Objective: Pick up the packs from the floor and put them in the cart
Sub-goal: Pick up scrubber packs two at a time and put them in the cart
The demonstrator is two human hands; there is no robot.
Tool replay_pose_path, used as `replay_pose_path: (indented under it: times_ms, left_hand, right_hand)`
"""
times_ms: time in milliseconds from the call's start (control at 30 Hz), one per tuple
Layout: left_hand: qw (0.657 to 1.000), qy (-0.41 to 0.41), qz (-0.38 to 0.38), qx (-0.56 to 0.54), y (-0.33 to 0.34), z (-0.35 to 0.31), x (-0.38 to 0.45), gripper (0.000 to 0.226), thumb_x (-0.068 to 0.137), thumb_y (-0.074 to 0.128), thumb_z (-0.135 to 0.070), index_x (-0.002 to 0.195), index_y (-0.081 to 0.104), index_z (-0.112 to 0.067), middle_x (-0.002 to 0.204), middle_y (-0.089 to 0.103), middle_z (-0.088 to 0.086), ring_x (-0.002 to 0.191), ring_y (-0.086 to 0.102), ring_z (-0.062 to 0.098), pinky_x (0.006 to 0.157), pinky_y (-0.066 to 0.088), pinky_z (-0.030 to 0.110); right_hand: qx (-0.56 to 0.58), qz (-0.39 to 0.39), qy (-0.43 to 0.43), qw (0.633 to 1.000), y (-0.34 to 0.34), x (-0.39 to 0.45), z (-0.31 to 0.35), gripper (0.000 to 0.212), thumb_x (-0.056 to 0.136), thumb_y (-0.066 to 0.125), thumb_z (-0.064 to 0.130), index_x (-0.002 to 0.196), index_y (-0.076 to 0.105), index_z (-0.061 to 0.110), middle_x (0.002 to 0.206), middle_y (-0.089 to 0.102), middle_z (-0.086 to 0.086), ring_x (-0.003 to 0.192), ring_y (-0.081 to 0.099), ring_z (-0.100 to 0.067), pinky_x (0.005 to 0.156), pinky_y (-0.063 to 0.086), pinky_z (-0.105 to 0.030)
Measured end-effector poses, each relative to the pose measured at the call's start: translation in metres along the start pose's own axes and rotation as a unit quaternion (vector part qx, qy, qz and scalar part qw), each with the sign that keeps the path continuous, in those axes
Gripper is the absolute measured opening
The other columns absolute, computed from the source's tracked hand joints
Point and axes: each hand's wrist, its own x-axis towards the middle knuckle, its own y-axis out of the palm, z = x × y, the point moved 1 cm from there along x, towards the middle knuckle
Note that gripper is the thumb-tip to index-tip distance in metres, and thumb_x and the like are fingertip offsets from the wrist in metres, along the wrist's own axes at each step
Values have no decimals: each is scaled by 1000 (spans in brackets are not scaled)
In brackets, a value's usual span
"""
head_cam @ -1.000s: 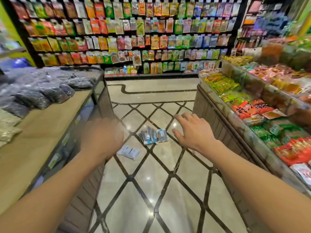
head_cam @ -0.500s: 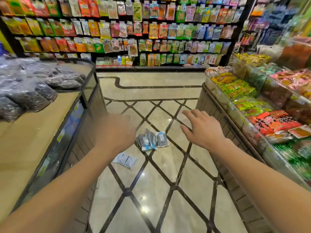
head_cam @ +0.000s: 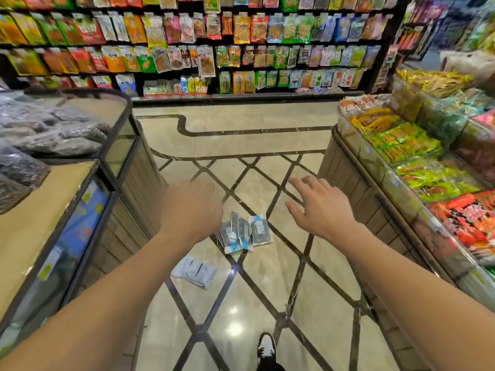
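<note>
**While both hands reach out empty, the packs lie on the aisle floor**

Where the aisle begins on the left, a wooden display counter (head_cam: pixel 32 223) with a glass edge carries clear bags of dark goods (head_cam: pixel 53 137) at its far end. Just beside its corner the left hand (head_cam: pixel 191 210) is stretched forward above the floor, back of the hand up; it holds nothing, and its fingers are blurred, so how far they spread cannot be told.

Below and between the two hands, on the glossy tiled floor (head_cam: pixel 241 303) with its dark diamond lines, lie the packs. A pale, flat pack (head_cam: pixel 195 271) lies alone nearer the person, under the left forearm. A little farther off, a cluster of dark packs with blue and white labels (head_cam: pixel 243 232) lies fanned together, touching one another, partly hidden at its left edge by the left hand.

To the right of that cluster the right hand (head_cam: pixel 320 210) hovers palm down, fingers straight and spread wide, gripping nothing.

At the bottom edge a black and white shoe (head_cam: pixel 266 349) stands on the floor.

Along the right side runs a display bin (head_cam: pixel 375 183) with green, orange and red snack bags (head_cam: pixel 409 145). Across the back, a wall rack of hanging packets (head_cam: pixel 214 41) closes the aisle.
</note>
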Motion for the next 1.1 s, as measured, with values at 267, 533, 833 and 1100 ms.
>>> replay_pose_path:
  times_ms: [267,533,833,1100]
  left_hand:
    - [1000,-8,22,12,15,-25,133,68,90,26,-56,138,57,-19,127,66,7,121,56,31,101,39,46]
    - [999,-12,51,-15,46,-36,235,70,85,26,-56,123,68,-14,111,71,11,107,63,36,91,46,48]
    - [997,-4,77,-16,108,-25,365,66,88,29,-56,130,63,-18,122,69,10,118,60,33,97,41,47]
    - [990,4,137,-38,193,-7,495,65,90,30,-54,135,60,-17,129,66,13,122,56,34,101,40,48]
  right_hand:
    - [6,31,-14,999,25,135,-56,62,103,40,56,158,33,27,150,51,-6,134,52,-30,102,52,-47]
    - [19,54,-18,998,53,241,-89,61,103,43,55,156,35,26,148,53,-6,134,52,-30,101,52,-47]
    - [16,70,-25,997,106,370,-99,60,103,43,55,155,36,27,147,55,-7,132,54,-30,100,53,-47]
    - [18,132,-1,991,175,496,-107,60,104,43,54,156,36,25,150,53,-8,132,53,-32,98,53,-47]
